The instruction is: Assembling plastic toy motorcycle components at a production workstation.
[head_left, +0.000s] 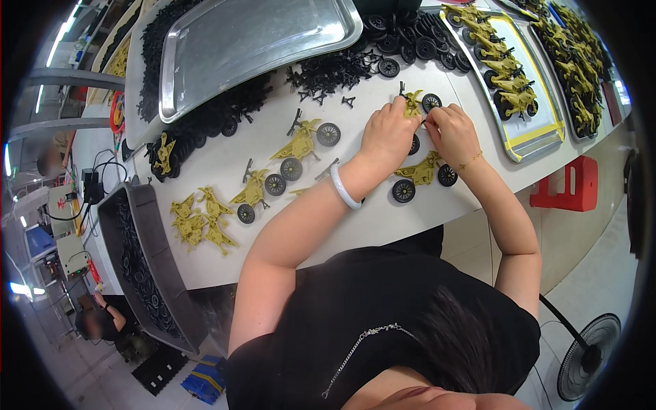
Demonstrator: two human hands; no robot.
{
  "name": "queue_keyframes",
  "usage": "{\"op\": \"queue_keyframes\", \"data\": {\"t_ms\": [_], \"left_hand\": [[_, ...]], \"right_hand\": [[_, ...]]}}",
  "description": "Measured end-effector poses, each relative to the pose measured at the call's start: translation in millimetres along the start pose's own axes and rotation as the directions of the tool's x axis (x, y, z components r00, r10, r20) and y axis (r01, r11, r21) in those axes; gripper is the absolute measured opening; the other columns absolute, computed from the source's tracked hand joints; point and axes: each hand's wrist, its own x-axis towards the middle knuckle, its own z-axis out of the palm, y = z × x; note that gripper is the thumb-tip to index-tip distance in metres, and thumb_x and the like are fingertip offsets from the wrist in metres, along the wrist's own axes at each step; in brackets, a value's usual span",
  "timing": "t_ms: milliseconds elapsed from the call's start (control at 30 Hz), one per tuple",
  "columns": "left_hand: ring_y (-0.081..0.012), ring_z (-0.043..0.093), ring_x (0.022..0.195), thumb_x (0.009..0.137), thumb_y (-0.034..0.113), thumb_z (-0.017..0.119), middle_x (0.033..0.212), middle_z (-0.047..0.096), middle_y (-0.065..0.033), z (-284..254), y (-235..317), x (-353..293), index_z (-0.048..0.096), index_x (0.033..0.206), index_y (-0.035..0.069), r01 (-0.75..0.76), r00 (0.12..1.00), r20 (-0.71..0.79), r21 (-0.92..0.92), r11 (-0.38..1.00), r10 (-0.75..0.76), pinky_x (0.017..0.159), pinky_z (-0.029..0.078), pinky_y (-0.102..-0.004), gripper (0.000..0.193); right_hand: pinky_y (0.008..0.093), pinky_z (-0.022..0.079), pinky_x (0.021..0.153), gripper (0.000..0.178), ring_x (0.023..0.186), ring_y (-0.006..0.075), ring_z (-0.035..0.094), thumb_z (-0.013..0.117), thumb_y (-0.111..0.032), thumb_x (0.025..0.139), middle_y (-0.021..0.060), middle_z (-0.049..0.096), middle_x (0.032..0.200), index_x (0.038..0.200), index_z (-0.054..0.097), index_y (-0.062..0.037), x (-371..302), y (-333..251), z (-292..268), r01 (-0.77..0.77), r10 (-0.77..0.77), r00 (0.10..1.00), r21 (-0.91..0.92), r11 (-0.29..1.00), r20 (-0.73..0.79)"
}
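Observation:
My left hand [388, 140] is closed around the near end of a yellow toy motorcycle [413, 104], whose black wheel [431, 102] sticks out beyond my fingers. Close against it, my right hand [454, 135] pinches at a small dark part by the toy; fingers hide most of it. Just below my hands lies another yellow motorcycle [420, 171] with two black wheels. To the left are a wheeled motorcycle [298, 145] and a second one [251, 188]. Several yellow bodies without wheels [201, 217] lie in a cluster farther left.
Loose black wheels [425, 48] and small black parts [328, 75] are heaped at the back. A metal tray [256, 48] rests on the black parts. On the right, a tray [514, 149] holds several motorcycles. A grey bin [179, 301] stands left; a red stool [581, 186] is right.

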Motion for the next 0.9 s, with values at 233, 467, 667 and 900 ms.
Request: {"op": "queue_keyframes", "data": {"t_ms": [233, 467, 667, 900], "left_hand": [[-0.0256, 0.057, 0.078, 0.082, 0.013, 0.061, 0.085, 0.05, -0.01, -3, 2, 2, 0.071, 0.09, 0.01, -0.003, 0.999, 0.042, 0.038, 0.999, 0.001, 0.067, 0.048, -0.0356, 0.013], [-0.0243, 0.057, 0.081, 0.084, 0.015, 0.059, 0.087, 0.051, -0.0095, -4, 2, 2, 0.07, 0.084, 0.008, 0.013, 0.998, 0.054, 0.029, 1.0, -0.014, 0.07, 0.048, -0.0353, 0.013], [-0.0238, 0.057, 0.083, 0.082, 0.013, 0.059, 0.087, 0.05, -0.009, -6, 1, 2, 0.071, 0.094, 0.012, 0.022, 0.997, 0.078, 0.039, 0.999, -0.025, 0.07, 0.049, -0.0336, 0.017], [-0.0233, 0.057, 0.084, 0.081, 0.012, 0.06, 0.087, 0.05, -0.0087, -4, 0, 1, 0.071, 0.095, 0.012, 0.01, 0.998, 0.059, 0.048, 0.999, -0.013, 0.071, 0.049, -0.0335, 0.018]], "right_hand": [[0.0373, 0.048, 0.072, 0.01, 0.078, 0.0289, 0.058, 0.063, -0.009, 0.078, 0.0116, 0.062, 0.073, 0.075, 0.057, -0.003, 9, -1, -5, -0.058, 0.063, 0.991, -0.051, 0.997, 0.116], [0.0378, 0.047, 0.071, 0.011, 0.077, 0.0292, 0.058, 0.062, -0.009, 0.079, 0.012, 0.061, 0.072, 0.074, 0.054, -0.0028, 4, -5, 0, 0.041, -0.03, 0.995, -0.111, 0.993, 0.097], [0.0391, 0.047, 0.07, 0.01, 0.075, 0.0298, 0.059, 0.064, -0.008, 0.078, 0.0121, 0.061, 0.072, 0.076, 0.055, -0.0032, 5, -5, -2, -0.089, 0.083, 0.989, 0.05, 0.995, 0.125], [0.041, 0.048, 0.068, 0.01, 0.072, 0.0321, 0.06, 0.064, -0.01, 0.078, 0.0141, 0.063, 0.071, 0.076, 0.058, -0.002, 12, 1, -3, -0.089, 0.083, 0.981, 0.024, 0.996, 0.174]]}}
